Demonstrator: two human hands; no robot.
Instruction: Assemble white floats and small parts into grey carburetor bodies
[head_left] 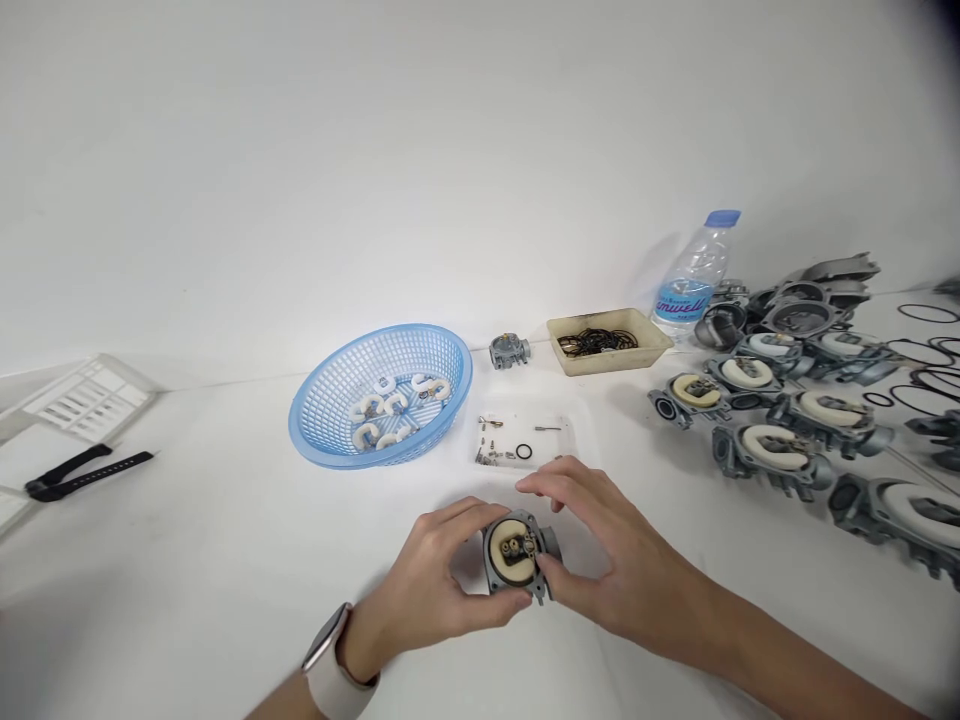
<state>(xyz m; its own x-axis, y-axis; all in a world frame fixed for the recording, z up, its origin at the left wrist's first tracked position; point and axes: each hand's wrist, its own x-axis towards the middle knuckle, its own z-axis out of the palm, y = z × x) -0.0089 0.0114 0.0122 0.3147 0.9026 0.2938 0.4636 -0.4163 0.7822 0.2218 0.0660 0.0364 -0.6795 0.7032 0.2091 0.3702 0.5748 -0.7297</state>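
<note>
A grey metal carburetor (553,545) with a cream C-shaped float (498,562) facing up is held low over the table. My left hand (431,580) grips its left side, fingers at the top edge and thumb along the bottom. On the opposite side, my right hand (619,540) has its thumb touching the carburetor beside the float's pivot end. Its index finger is raised apart from the thumb. Just beyond my hands lies a shallow white tray (581,430) with a black O-ring (523,451), a thin metal piece (547,429) and several tiny metal parts.
A blue basket (306,425) holds several white floats. Behind stand another carburetor (510,350), a cream box (611,362) of black rings and a water bottle (686,290). Several carburetors (772,450) crowd the right, with loose black rings (928,313). A black strap (90,478) lies left.
</note>
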